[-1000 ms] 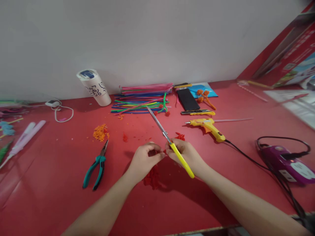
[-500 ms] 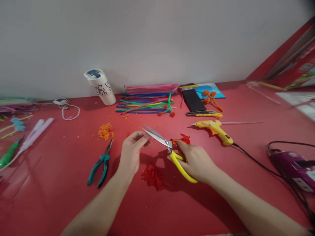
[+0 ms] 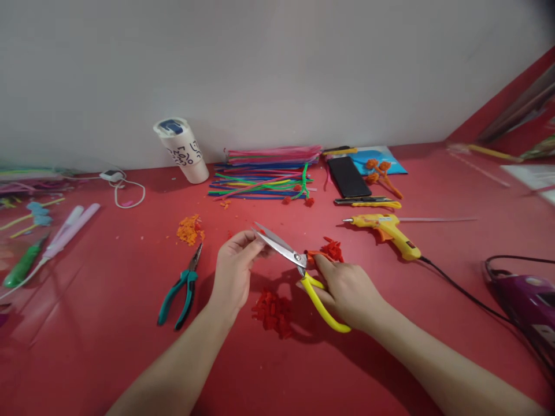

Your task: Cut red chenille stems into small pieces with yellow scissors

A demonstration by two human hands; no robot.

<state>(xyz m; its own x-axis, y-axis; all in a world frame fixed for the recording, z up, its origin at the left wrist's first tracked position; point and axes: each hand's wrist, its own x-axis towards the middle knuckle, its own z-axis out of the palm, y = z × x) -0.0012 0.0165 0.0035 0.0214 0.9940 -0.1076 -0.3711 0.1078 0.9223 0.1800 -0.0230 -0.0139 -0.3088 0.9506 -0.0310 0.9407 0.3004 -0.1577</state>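
Observation:
My right hand (image 3: 349, 289) is closed around the yellow handles of a pair of scissors (image 3: 281, 248), whose blades are parted and point left and away from me. Close to the blade tips, the thumb and fingers of my left hand (image 3: 234, 263) are pinched together. A tiny red piece (image 3: 262, 231) shows at those fingertips, partly hidden by the blades. Beside my right index finger is an orange-red strip (image 3: 318, 255); I cannot tell whether it is held. Below the blades lies a pile of red cut pieces (image 3: 272, 312), and more red pieces (image 3: 332, 249) lie beyond my right hand.
Teal pliers (image 3: 184, 289) and orange clippings (image 3: 189, 229) lie left of my hands. Pipe cleaners (image 3: 264, 176), a tumbler (image 3: 184, 150) and a phone (image 3: 349, 177) are near the wall. On the right are a yellow glue gun (image 3: 385, 228) and a purple power strip (image 3: 524, 300).
The whole view has shifted slightly, so things on the table appear a little further right. Both hands and the scissors keep nearly the same pose, and the blades appear slightly closer together.

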